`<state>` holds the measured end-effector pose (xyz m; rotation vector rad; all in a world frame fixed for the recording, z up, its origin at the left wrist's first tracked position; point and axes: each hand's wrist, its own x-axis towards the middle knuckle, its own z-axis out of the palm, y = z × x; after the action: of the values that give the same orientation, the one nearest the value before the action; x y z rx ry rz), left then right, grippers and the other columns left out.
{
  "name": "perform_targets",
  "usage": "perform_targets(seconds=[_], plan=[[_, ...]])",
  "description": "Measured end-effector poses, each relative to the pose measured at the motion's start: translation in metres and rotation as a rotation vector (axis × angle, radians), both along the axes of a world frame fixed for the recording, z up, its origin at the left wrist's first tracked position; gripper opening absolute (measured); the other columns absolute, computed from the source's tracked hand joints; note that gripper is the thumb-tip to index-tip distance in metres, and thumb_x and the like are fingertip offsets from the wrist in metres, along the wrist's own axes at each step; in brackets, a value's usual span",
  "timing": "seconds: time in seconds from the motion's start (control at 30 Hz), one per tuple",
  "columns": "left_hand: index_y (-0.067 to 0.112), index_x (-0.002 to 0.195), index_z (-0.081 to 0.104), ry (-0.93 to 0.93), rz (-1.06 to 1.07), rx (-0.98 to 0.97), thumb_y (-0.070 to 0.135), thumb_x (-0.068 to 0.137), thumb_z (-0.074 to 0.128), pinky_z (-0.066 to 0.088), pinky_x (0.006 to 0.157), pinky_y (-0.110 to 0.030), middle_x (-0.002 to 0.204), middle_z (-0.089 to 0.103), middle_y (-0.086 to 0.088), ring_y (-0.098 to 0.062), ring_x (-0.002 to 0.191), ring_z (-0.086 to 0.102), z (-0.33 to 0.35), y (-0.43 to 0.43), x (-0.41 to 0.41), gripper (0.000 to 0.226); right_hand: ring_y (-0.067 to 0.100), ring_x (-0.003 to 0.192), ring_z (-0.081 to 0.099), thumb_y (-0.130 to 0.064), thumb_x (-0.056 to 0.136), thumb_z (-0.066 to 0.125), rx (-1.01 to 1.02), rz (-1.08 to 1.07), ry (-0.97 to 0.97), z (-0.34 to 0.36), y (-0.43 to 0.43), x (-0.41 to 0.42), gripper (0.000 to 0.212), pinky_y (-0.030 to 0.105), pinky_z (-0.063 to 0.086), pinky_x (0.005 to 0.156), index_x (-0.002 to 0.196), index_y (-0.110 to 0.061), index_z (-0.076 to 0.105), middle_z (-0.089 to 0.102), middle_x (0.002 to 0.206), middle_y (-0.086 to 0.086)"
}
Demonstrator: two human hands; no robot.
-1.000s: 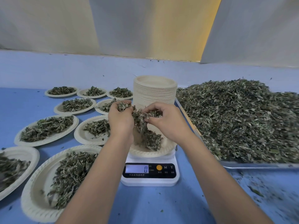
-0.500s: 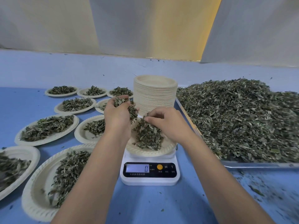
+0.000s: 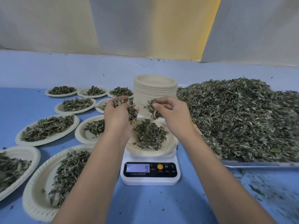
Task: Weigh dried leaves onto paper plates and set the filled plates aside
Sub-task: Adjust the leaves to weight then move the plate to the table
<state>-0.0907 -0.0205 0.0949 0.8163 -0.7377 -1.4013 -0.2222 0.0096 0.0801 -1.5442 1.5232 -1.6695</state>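
A paper plate (image 3: 168,150) with a small heap of dried leaves (image 3: 149,135) sits on the white digital scale (image 3: 150,172), whose display reads 9. My left hand (image 3: 117,116) hovers over the plate's left side, cupping a clump of leaves. My right hand (image 3: 173,115) is above the plate's right side and pinches a smaller tuft of leaves between thumb and fingers. A few bits hang just under that tuft. Behind the scale stands a tall stack of bare paper plates (image 3: 155,94).
Several filled plates (image 3: 47,128) lie across the blue table (image 3: 145,204) to the left, the nearest one (image 3: 37,191) under my left forearm. A metal tray (image 3: 258,164) heaped with loose dried leaves (image 3: 239,117) takes up the right side. Leaf crumbs dot the table at front right.
Both hands have risen a little and moved apart, and the heap on the plate is now uncovered. The scale's display went from 0 to 9.
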Motion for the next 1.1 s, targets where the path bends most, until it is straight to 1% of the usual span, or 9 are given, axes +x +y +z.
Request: perform_targets(seconds=[0.1,0.23,0.3,0.63,0.7,0.77,0.87,0.97,1.1], plan=[[0.012,0.098,0.055,0.007,0.000,0.010,-0.003,0.096,0.043,0.047,0.041,-0.018,0.073,0.062,-0.008,-0.010,0.044,0.062,0.000,0.000,0.000,0.019,0.011,0.073,0.066,-0.013,0.085,0.069,0.026,0.010,0.016,-0.002,0.000,0.002,0.016,0.036,0.056,0.083,0.081,-0.027,0.065,0.070,0.067,-0.004],[0.012,0.093,0.055,0.009,0.003,0.010,-0.004,0.096,0.042,0.046,0.042,-0.018,0.071,0.061,-0.009,-0.010,0.044,0.062,0.000,0.000,0.001,0.020,-0.007,0.070,0.063,-0.028,0.082,0.073,0.129,0.026,0.218,-0.006,0.002,0.001,0.014,0.004,0.045,0.065,0.096,-0.024,0.073,0.074,0.077,-0.006],[0.013,0.091,0.055,-0.004,-0.002,0.006,-0.003,0.096,0.043,0.048,0.044,-0.019,0.066,0.062,-0.007,-0.011,0.044,0.062,-0.001,-0.001,0.001,0.021,-0.008,0.082,0.063,-0.027,0.084,0.072,0.156,0.000,0.300,-0.007,0.002,-0.001,0.022,0.001,0.043,0.072,0.104,-0.020,0.074,0.073,0.093,-0.009],[0.012,0.089,0.055,0.000,-0.049,0.012,-0.004,0.095,0.044,0.056,0.056,-0.025,0.073,0.062,-0.007,-0.011,0.052,0.063,-0.004,-0.001,-0.006,0.021,0.006,0.086,0.067,-0.024,0.086,0.069,0.044,0.041,0.097,0.005,0.006,0.012,0.013,0.027,0.054,0.085,0.098,-0.021,0.073,0.071,0.087,-0.007],[0.014,0.089,0.054,-0.010,-0.058,0.006,-0.003,0.096,0.044,0.055,0.058,-0.025,0.080,0.063,-0.007,-0.015,0.065,0.064,-0.004,-0.002,-0.006,0.022,0.002,0.090,0.066,-0.025,0.085,0.070,0.064,0.107,0.060,0.006,0.006,0.015,0.019,0.033,0.054,0.090,0.104,-0.024,0.071,0.071,0.099,-0.010],[0.017,0.089,0.054,-0.026,-0.063,0.010,-0.002,0.096,0.044,0.055,0.078,-0.034,0.089,0.063,-0.008,-0.022,0.086,0.064,-0.007,-0.003,-0.007,0.022,0.000,0.094,0.066,-0.026,0.084,0.071,0.087,0.182,0.031,0.007,0.007,0.016,0.024,0.033,0.053,0.092,0.108,-0.029,0.068,0.068,0.110,-0.010],[0.014,0.109,0.054,-0.025,-0.069,0.034,-0.002,0.096,0.045,0.051,0.084,-0.038,0.106,0.062,-0.013,-0.022,0.090,0.063,-0.008,-0.005,-0.009,0.023,0.001,0.097,0.067,-0.022,0.082,0.074,0.117,0.268,0.038,0.007,0.007,0.018,0.035,0.022,0.052,0.091,0.115,-0.030,0.064,0.064,0.119,-0.009],[0.013,0.146,0.028,0.037,-0.099,0.062,0.000,0.097,0.045,0.054,0.087,-0.038,0.123,0.055,-0.012,-0.025,0.099,0.063,-0.008,-0.007,-0.011,0.054,0.003,0.094,0.067,-0.012,0.081,0.074,0.084,0.341,0.031,0.008,0.007,0.021,0.032,0.016,0.052,0.085,0.097,-0.038,0.067,0.067,0.104,-0.014],[0.015,0.150,0.016,0.120,-0.129,0.093,0.002,0.098,0.044,0.049,0.096,-0.044,0.131,0.052,-0.014,-0.030,0.111,0.059,-0.008,-0.010,-0.012,0.060,0.010,0.098,0.068,-0.012,0.080,0.074,0.097,0.263,0.038,0.006,0.006,0.024,0.031,0.021,0.052,0.089,0.109,-0.024,0.069,0.069,0.110,-0.004]])
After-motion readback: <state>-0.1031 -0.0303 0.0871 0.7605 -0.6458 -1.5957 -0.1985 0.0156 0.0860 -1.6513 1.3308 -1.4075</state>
